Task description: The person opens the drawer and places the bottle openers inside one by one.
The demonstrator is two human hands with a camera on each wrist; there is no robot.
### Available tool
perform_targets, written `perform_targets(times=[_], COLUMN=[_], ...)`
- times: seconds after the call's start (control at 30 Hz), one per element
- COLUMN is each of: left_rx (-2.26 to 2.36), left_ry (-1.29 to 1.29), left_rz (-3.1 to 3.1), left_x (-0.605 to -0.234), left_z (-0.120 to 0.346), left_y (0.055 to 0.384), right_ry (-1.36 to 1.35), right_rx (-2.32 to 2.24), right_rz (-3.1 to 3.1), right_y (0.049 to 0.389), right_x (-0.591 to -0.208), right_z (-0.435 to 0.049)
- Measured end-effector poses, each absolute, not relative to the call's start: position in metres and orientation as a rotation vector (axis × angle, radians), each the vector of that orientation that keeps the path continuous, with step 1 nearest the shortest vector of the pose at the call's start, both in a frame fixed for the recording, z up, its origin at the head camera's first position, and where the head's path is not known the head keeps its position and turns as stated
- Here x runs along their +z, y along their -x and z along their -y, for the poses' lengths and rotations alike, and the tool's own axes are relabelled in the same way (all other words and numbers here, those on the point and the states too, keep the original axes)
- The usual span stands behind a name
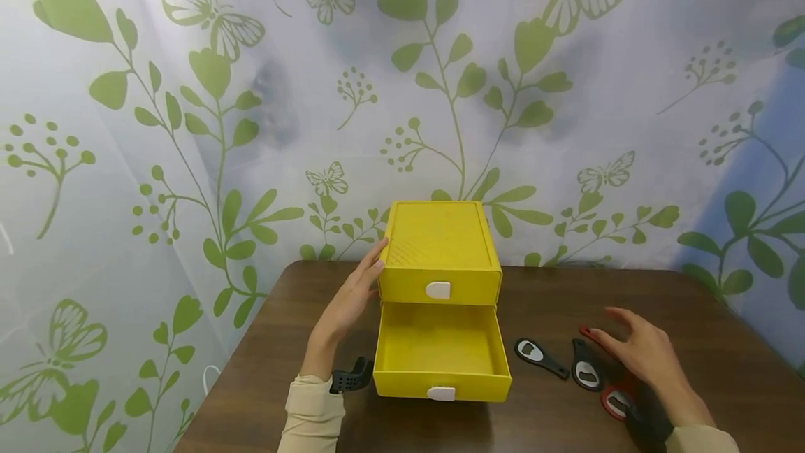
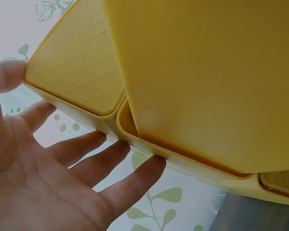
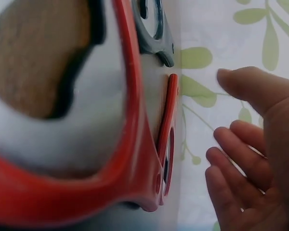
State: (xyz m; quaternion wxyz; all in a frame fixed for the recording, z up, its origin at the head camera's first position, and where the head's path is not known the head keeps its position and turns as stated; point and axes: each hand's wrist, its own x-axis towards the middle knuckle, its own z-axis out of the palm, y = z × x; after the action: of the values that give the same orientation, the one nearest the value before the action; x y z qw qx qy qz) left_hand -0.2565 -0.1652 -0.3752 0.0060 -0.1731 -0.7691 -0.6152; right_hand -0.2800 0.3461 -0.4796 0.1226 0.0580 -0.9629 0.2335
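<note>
A yellow two-drawer box [image 1: 443,233] stands on the brown table, its lower drawer [image 1: 402,384] pulled out and the upper one closed. Spread, nearly straight fingers of my left hand [image 1: 342,310] rest against the box's left side; in the left wrist view their tips touch its yellow wall [image 2: 86,115]. My right hand [image 1: 648,348] is held over several bottle openers at the right, its fingers loosely bent around nothing. Two black openers [image 1: 542,357] lie nearest the box. A red opener [image 1: 616,403] lies beyond them, and another red handle [image 1: 594,335] shows partly under the hand.
White pull tabs [image 1: 438,290] sit on the drawer fronts. Behind the brown table [image 1: 528,292] hangs a white cloth [image 1: 352,40] printed with green leaves and butterflies. A black strap [image 1: 352,376] is on the left wrist.
</note>
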Motion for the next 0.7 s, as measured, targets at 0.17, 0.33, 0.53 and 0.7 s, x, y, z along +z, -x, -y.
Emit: perform_targets(times=[0.17, 0.33, 0.53, 0.7], left_rx=[-1.940, -1.959, -1.946, -1.949], left_ry=[0.537, 0.555, 0.557, 0.548], left_rz=[2.397, 2.379, 2.382, 2.375], left_x=[-0.377, -0.380, -0.381, -0.379], left_z=[0.165, 0.165, 0.165, 0.167], left_y=[0.256, 0.257, 0.257, 0.257], right_ry=[-0.183, -0.226, -0.243, -0.249], right_rx=[0.655, 0.653, 0.644, 0.658], right_rz=[2.910, 2.938, 2.922, 2.914], right_y=[0.282, 0.282, 0.283, 0.284], right_x=[-0.482, -0.489, -0.493, -0.492], right_z=[-0.352, -0.357, -0.358, -0.353])
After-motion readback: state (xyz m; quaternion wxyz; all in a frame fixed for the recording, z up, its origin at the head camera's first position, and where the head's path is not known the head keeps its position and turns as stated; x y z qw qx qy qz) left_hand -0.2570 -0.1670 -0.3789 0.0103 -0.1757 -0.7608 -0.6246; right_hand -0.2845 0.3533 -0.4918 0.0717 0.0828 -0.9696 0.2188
